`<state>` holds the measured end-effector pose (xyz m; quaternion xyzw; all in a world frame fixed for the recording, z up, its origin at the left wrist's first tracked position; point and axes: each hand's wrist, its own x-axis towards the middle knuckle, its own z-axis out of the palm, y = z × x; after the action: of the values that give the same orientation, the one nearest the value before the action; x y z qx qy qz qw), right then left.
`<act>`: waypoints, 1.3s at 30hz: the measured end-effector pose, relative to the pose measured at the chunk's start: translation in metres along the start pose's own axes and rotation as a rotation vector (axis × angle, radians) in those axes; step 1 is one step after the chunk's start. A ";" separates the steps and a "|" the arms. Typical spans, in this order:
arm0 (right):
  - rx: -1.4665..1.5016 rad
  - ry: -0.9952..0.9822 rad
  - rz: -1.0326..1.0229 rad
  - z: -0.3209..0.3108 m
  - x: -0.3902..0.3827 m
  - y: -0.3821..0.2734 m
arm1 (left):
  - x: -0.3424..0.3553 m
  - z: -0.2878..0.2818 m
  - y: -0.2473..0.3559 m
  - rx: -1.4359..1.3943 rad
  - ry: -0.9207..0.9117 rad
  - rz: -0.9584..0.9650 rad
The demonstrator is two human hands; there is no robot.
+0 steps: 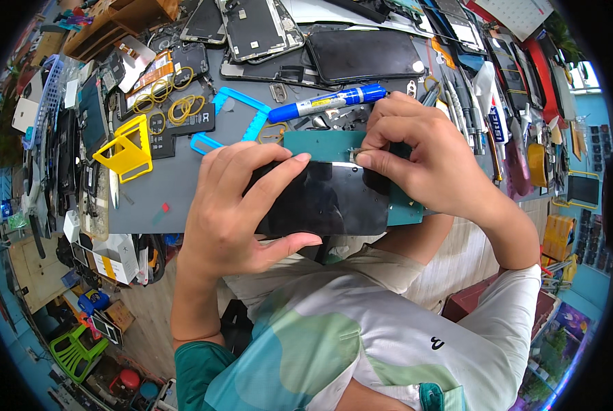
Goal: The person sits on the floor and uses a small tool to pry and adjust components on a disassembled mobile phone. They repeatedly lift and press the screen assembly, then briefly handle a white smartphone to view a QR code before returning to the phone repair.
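My left hand (238, 198) grips a black phone screen (330, 202) by its left side, fingertips over the top and thumb along the lower edge. The screen lies over a teal pad (310, 142) at the front of the grey bench. My right hand (409, 151) is closed at the screen's upper right, thumb and fingers pinching a small light metallic piece (354, 155) at the edge; its exact shape is hidden. Just above both hands is a blue marker (327, 101), and a blue plastic frame (252, 109) lies to its left.
The grey bench (142, 209) holds phone bodies (258, 27), another dark screen (361, 55), batteries with rubber bands (186, 113), a yellow stand (125, 151) and tools (460, 103) on the right. A white box (115, 267) and a green chair (77, 349) are below left.
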<state>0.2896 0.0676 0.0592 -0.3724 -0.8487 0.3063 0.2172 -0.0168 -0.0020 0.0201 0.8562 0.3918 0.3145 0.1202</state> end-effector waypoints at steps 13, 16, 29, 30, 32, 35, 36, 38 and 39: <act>0.021 -0.007 0.066 0.001 -0.001 -0.002 | 0.000 0.000 0.000 -0.013 -0.002 -0.007; 0.027 -0.008 0.070 0.001 -0.001 -0.002 | 0.000 0.000 0.000 -0.013 0.001 -0.006; 0.058 0.005 0.091 0.002 0.000 -0.001 | -0.001 -0.001 0.002 -0.032 -0.008 -0.029; 0.062 0.013 0.088 0.002 0.000 -0.001 | -0.001 -0.001 0.002 -0.027 -0.009 -0.029; 0.061 0.008 0.095 0.002 0.001 0.000 | 0.000 0.000 0.001 -0.015 -0.002 -0.009; 0.065 0.005 0.092 0.002 0.001 0.000 | 0.000 0.000 0.000 -0.010 -0.001 0.001; 0.067 0.005 0.089 0.001 0.001 0.000 | 0.000 0.000 0.000 -0.009 -0.002 0.001; 0.071 0.001 0.102 0.001 0.001 -0.001 | -0.001 0.000 0.001 -0.028 -0.007 -0.017; 0.072 -0.001 0.108 0.001 0.002 -0.002 | -0.001 -0.001 0.002 -0.032 -0.012 -0.029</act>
<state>0.2872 0.0677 0.0598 -0.4093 -0.8160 0.3482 0.2132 -0.0167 -0.0041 0.0208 0.8502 0.3985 0.3138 0.1409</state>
